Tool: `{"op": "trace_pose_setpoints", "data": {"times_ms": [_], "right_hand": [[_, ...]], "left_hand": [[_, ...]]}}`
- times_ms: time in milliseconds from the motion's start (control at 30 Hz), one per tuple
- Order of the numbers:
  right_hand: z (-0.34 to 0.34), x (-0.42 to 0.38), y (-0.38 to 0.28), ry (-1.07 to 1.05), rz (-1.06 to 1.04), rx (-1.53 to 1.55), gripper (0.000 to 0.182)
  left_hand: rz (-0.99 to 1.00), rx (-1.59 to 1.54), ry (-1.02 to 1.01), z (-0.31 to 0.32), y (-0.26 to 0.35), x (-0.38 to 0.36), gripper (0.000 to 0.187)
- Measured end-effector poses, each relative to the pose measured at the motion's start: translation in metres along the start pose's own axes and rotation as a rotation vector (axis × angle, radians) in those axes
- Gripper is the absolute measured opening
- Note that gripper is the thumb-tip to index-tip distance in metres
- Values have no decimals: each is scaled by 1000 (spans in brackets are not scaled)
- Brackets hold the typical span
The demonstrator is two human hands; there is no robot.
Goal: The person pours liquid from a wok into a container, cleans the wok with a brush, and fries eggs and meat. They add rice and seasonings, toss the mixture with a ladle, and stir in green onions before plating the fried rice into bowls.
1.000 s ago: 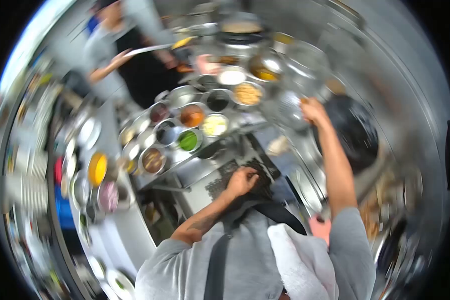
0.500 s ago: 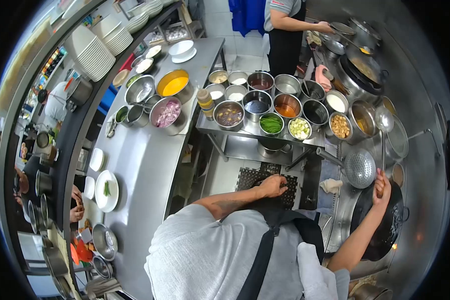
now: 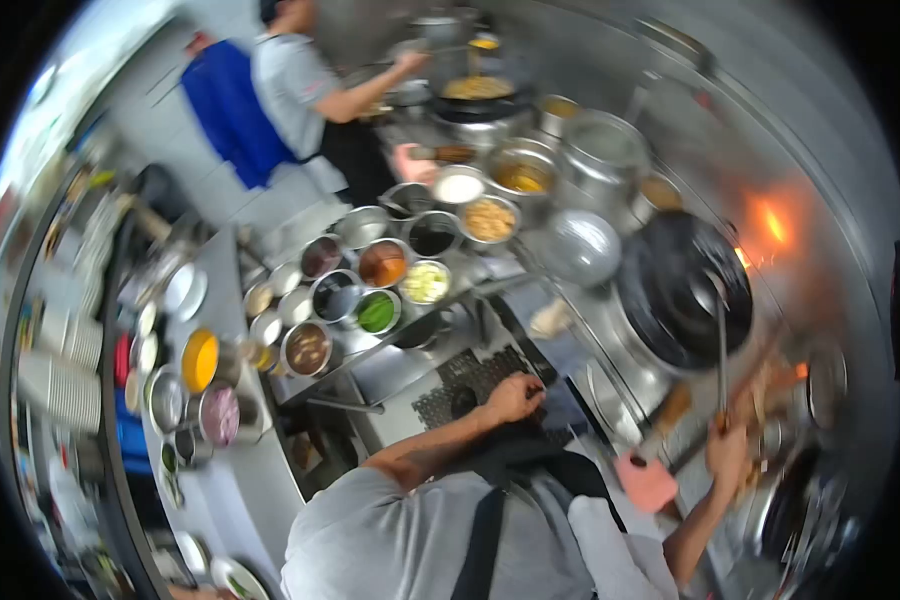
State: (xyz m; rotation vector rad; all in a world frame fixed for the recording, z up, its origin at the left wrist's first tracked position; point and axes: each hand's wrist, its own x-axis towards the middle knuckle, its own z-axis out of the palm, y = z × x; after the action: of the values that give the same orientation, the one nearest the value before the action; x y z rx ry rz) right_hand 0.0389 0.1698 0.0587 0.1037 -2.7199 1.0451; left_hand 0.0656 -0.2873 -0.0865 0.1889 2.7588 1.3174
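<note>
Flame [image 3: 773, 220] rises beside the wok [image 3: 660, 325] at its two o'clock, so reaching that way could scorch you; a slack grip could let the ladle [image 3: 723, 350] roll. Your right hand [image 3: 728, 455] is wrapped around its handle. It lies near three o'clock in view, bowl over the wok, pointing to twelve, long axis twelve-to-six. Your left hand [image 3: 515, 397] curls; I can't tell whether around anything.
</note>
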Motion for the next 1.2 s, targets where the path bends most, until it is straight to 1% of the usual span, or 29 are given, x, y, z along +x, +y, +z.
{"op": "trace_pose_setpoints", "data": {"times_ms": [33,67,100,133,167,200,233,267,300,333,367,433,467,500,600,667,700,767,833,867,900,933,967,1000,1033,1067,1100,1167,1200], "right_hand": [[-10,-7,-8,-74,265,340,30],[-20,-13,-16,-76,532,589,25],[12,-22,3,-12,358,335,29],[44,-31,21,87,210,11,34],[75,-42,39,220,107,-292,39],[67,-49,-20,132,365,-14,35],[55,-60,-56,31,528,380,36],[57,-72,-58,-10,495,559,33],[60,-79,-63,-44,482,554,33],[60,-80,-63,-137,579,823,33],[70,-73,-67,-273,683,1090,32],[72,-33,-132,-462,685,1215,34],[90,-17,-149,-581,628,1123,36],[111,-7,-169,-692,553,1035,37],[164,17,-260,-1101,465,1098,39],[198,10,-331,-1352,431,1093,40],[223,12,-365,-1412,412,1069,40],[272,-1,-434,-1670,401,960,39],[312,-25,-507,-1751,235,762,37],[330,-33,-540,-1792,145,686,38],[353,-37,-569,-1829,50,632,39],[380,-40,-598,-1818,-153,550,40],[397,-51,-628,-1773,-344,468,41],[410,-53,-646,-1619,-524,337,41],[417,-68,-677,-1429,-699,220,41],[424,-72,-707,-1303,-1002,-11,44],[474,-56,-711,-936,-1655,154,45],[441,-91,-760,-948,-1549,-204,47],[447,-94,-772,-913,-1631,-256,52]], "left_hand": [[41,-34,-24,13,3,-1,32],[21,-19,-42,15,15,-2,31],[5,-14,-67,15,29,-1,30],[69,-47,-36,19,35,-3,29],[71,-102,-14,24,35,-4,27],[39,-151,-43,24,34,-6,27],[42,-135,-25,16,37,-12,27],[-23,-127,-32,7,40,-13,28],[-107,-122,-25,-3,35,-23,29],[-140,-123,24,-7,28,-28,29],[-119,-83,36,-12,18,-35,30],[-148,-71,85,-27,-8,-66,34],[-215,-32,74,-52,2,-77,33],[-75,26,239,-50,-27,-90,33],[-312,-102,428,-109,-51,-126,30],[-434,-171,662,-129,-81,-161,29],[-528,-196,773,-138,-97,-181,29],[-624,-183,992,-156,-126,-242,27],[-708,-178,1186,-170,-146,-308,25],[-764,-146,1323,-175,-154,-339,23],[-852,-79,1363,-187,-148,-372,22],[-927,-62,1421,-195,-153,-402,21],[-991,-70,1467,-197,-157,-429,20],[-1025,-52,1496,-194,-159,-442,20],[-1092,49,1508,-196,-164,-464,21],[-1155,142,1509,-198,-168,-478,22],[-1166,143,1522,-199,-168,-487,22],[-1194,121,1482,-196,-171,-499,22],[-1168,141,1481,-197,-170,-500,23]]}}
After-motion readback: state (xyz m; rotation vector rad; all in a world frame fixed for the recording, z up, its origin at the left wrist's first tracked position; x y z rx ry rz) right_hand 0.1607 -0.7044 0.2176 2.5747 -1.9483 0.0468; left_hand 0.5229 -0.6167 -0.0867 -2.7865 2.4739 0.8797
